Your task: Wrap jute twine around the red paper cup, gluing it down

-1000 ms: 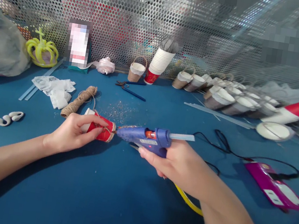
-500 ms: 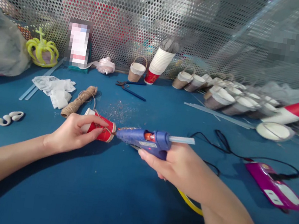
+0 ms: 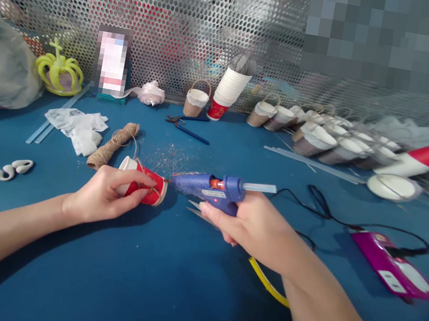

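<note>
Left hand [image 3: 104, 194] pinches twine [image 3: 155, 191] against the red cup [image 3: 159, 183], tipped on its side over the blue table [image 3: 116, 275]; right hand [image 3: 256, 219] wraps the glue gun [image 3: 210, 186], nozzle [image 3: 170, 180] by the cup's end. Sound practice: pin twine flat, steady the nozzle, fingertips clear of heat.

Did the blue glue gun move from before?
Yes, a little: the blue glue gun shifted slightly up the picture, closer to the still pliers.
</note>
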`<state>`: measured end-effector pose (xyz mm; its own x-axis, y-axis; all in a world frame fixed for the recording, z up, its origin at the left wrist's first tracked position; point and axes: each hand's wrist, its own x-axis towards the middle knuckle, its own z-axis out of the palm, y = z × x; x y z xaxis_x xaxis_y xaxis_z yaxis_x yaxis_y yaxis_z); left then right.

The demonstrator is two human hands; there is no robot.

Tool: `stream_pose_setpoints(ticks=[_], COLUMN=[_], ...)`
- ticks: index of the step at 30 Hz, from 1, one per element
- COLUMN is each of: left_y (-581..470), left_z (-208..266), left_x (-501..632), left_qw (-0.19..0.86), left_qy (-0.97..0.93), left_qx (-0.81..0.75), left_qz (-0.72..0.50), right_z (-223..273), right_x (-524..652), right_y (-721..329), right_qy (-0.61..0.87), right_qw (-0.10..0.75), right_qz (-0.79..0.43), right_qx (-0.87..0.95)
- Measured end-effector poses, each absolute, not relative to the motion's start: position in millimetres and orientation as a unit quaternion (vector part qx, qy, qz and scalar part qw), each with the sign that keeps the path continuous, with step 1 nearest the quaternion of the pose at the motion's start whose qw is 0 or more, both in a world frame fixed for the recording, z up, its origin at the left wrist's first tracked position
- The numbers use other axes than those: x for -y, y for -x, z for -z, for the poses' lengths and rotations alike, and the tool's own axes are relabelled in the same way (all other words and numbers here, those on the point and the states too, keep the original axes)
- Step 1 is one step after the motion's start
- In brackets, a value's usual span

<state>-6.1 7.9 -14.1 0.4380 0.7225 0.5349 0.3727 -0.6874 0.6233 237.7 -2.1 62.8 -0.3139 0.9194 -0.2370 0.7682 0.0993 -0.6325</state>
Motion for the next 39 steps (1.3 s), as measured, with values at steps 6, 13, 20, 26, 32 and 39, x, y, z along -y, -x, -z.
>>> stream_pose_setpoints(ticks=[6, 13, 20, 26, 32, 39], left_y=[3.8, 3.9, 4.2, 4.1, 3.4, 5.1], left_z=[10.8, 11.0, 10.3, 9.6, 8.8, 12.7], left_x=[-6.1, -6.2, -6.1, -5.3, -5.7, -6.4], left_qw=[0.176, 0.165, 0.177, 0.177, 0.192, 0.199], left_qy=[-0.841, -0.842, -0.84, -0.839, -0.833, -0.826], left_qx=[-0.306, -0.309, -0.311, -0.319, -0.32, -0.339], left_qz=[-0.41, -0.41, -0.408, -0.403, -0.408, -0.404], right_z=[-61.4, -62.3, -64.9, -62.7, -66.6, -64.5], right_x=[0.1, 0.1, 2.4, 0.2, 3.0, 2.3], right_y=[-236.2, -236.8, -237.9, -234.9, -238.5, -235.1], right_qy=[0.568, 0.571, 0.582, 0.562, 0.575, 0.573], right_qw=[0.117, 0.112, 0.102, 0.116, 0.095, 0.112], right_qz=[-0.344, -0.351, -0.349, -0.356, -0.353, -0.351], right_qx=[0.738, 0.734, 0.727, 0.738, 0.732, 0.732])
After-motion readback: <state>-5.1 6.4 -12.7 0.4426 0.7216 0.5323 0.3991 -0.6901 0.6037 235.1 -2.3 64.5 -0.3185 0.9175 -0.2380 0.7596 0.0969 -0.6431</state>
